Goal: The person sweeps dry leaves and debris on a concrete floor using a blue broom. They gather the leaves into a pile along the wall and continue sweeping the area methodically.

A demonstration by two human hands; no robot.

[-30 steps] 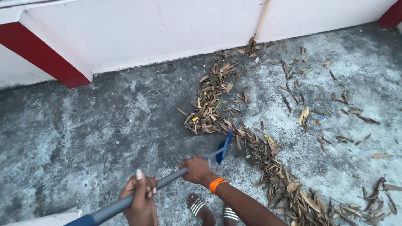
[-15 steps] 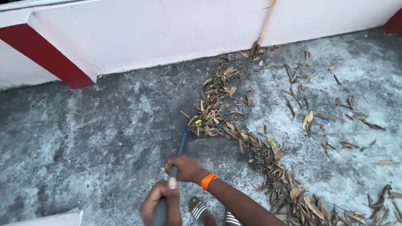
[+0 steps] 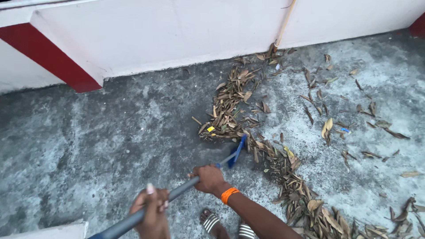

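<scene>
At the lower left of the frame the left hand (image 3: 152, 214) is wrapped tight around the grey handle (image 3: 177, 193) of a long-handled scraper. Just right of it the right hand (image 3: 210, 179), with an orange wristband (image 3: 229, 194), is clamped on the same handle further down. The blue head (image 3: 237, 150) rests on the concrete floor (image 3: 88, 141) at the near edge of the dry-leaf pile (image 3: 230, 106) in the centre of the frame.

The narrow head seems likely to catch only a thin strip of leaves, so a hard push could spill them off either side and smear the pile wider. The rough, patchy floor could snag the edge and jolt the handle. The sandalled feet (image 3: 226, 223) stand close behind the head, so a backward pull risks striking toes. To the right, scattered leaves (image 3: 327, 126) lie well apart from the pile and could be missed. A thin cane (image 3: 285, 22) leaning on the white wall (image 3: 177, 31) at upper right might topple if knocked.
</scene>
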